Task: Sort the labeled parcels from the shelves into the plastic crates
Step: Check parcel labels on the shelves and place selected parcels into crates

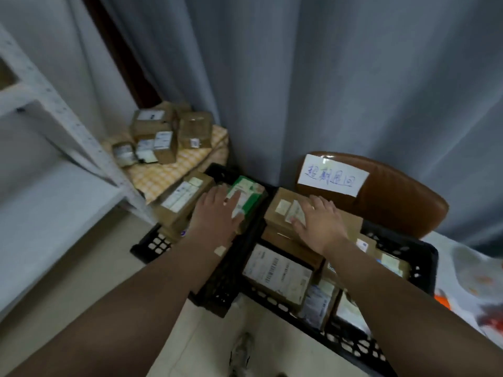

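Two black plastic crates stand side by side on the floor: a left crate (152,242) and a right crate (408,270), both holding labeled cardboard parcels. My left hand (215,210) lies flat with straight fingers on a green and white box (249,195) in the left crate, beside a brown labeled parcel (182,200). My right hand (318,221) rests with spread fingers on top of a brown parcel (280,206) stacked in the right crate. A larger parcel with a white shipping label (275,270) lies in front of it.
A white metal shelf (62,126) stands at the left. Several more parcels (160,131) sit on a yellow checked cloth (168,172) behind the left crate. A brown chair back with a handwritten paper sign (333,175) is behind the right crate. Grey curtains (326,77) close the background.
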A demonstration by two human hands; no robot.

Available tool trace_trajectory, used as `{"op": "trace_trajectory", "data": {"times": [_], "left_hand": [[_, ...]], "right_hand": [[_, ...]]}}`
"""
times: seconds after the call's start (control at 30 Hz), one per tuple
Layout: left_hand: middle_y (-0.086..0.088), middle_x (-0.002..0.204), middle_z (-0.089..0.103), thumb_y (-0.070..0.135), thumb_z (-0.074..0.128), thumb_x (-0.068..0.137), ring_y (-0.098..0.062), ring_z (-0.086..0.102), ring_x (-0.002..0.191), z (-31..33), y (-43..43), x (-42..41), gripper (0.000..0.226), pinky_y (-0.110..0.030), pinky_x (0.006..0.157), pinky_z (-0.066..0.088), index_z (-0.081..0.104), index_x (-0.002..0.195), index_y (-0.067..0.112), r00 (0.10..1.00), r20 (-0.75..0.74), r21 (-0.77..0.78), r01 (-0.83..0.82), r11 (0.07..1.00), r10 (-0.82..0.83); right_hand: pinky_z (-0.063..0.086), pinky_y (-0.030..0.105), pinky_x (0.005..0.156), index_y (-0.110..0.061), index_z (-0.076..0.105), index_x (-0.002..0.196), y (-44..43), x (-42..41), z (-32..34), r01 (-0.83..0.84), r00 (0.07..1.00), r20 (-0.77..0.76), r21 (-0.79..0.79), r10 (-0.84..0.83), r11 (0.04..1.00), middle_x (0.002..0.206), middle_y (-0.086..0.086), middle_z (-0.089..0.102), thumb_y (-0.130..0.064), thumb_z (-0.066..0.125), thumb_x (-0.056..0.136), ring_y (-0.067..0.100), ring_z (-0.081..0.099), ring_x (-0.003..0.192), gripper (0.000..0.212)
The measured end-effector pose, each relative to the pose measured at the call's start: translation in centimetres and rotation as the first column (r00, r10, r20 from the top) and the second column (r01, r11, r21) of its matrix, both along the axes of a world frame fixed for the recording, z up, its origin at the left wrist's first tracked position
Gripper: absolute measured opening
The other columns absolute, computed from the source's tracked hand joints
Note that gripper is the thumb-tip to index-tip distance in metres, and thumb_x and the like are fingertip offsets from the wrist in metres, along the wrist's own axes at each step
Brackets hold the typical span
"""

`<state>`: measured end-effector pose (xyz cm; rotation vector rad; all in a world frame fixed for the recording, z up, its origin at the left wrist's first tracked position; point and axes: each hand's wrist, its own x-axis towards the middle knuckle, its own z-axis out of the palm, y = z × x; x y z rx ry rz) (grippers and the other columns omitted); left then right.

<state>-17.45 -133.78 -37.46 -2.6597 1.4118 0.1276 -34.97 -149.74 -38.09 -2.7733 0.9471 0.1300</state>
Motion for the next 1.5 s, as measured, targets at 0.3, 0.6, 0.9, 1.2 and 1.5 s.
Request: {"op": "trace_trajectory", "data": {"times": [0.3, 0.6, 0.9, 1.2, 1.5], "left_hand": [[-0.011, 0.16, 0.011, 0.05, 0.032, 0.1, -0.031, 0.009, 0.147, 6.6, 13.6, 3.5, 0.063, -0.044, 0.119, 0.008, 0.013, 0.153, 0.023, 0.948, 0.172, -0.177, -0.239, 0.955, 0.269], [-0.018, 0.153, 0.031, 0.047, 0.043, 0.097, -0.038, 0.027, 0.14, 12.7, 26.9, 12.8, 0.059, -0.047, 0.115, 0.017, 0.036, 0.147, 0.016, 0.859, 0.288, -0.34, -0.322, 0.884, 0.424], [-0.015, 0.156, 0.025, 0.045, 0.04, 0.099, -0.035, 0.025, 0.141, 21.5, 38.4, 25.5, 0.058, -0.043, 0.115, 0.018, 0.03, 0.149, 0.017, 0.764, 0.397, -0.445, -0.324, 0.835, 0.508], [-0.009, 0.155, 0.025, 0.044, 0.043, 0.098, -0.028, 0.027, 0.14, 29.0, 38.5, 36.2, 0.061, -0.038, 0.112, 0.025, 0.024, 0.15, 0.019, 0.808, 0.295, -0.626, -0.24, 0.742, 0.509], [-0.008, 0.152, 0.029, 0.041, 0.053, 0.095, -0.027, 0.04, 0.132, 38.1, 31.5, 46.0, 0.072, -0.038, 0.104, 0.037, 0.013, 0.152, 0.024, 0.888, 0.204, -0.769, -0.115, 0.629, 0.412]], "right_hand": [[0.043, 0.046, 0.099, -0.003, 0.059, 0.127, 11.5, 11.2, 4.9, -0.417, 0.847, 0.324, -0.086, 0.421, 0.905, 0.128, 0.02, 0.059, -0.035, 0.045, 0.096, 0.035, 0.056, 0.117, 0.047], [0.044, 0.04, 0.098, -0.007, 0.056, 0.132, 23.5, 25.5, 11.7, -0.548, 0.645, 0.529, -0.183, 0.551, 0.816, 0.129, 0.012, 0.06, -0.028, 0.05, 0.097, 0.029, 0.055, 0.117, 0.041], [0.027, 0.035, 0.112, -0.017, 0.046, 0.141, 33.9, 40.2, 20.0, -0.554, 0.518, 0.689, -0.181, 0.507, 0.812, 0.145, 0.001, 0.046, -0.029, 0.046, 0.098, 0.019, 0.038, 0.134, 0.044], [0.035, 0.038, 0.107, -0.015, 0.042, 0.142, 33.9, 50.2, 30.0, -0.48, 0.433, 0.752, -0.274, 0.497, 0.833, 0.144, 0.003, 0.044, -0.027, 0.05, 0.097, 0.022, 0.038, 0.133, 0.047], [0.028, 0.031, 0.108, -0.016, 0.03, 0.148, 28.6, 60.5, 38.3, -0.461, 0.383, 0.839, -0.188, 0.386, 0.867, 0.151, 0.005, 0.031, -0.031, 0.054, 0.095, 0.021, 0.03, 0.138, 0.06]]}}
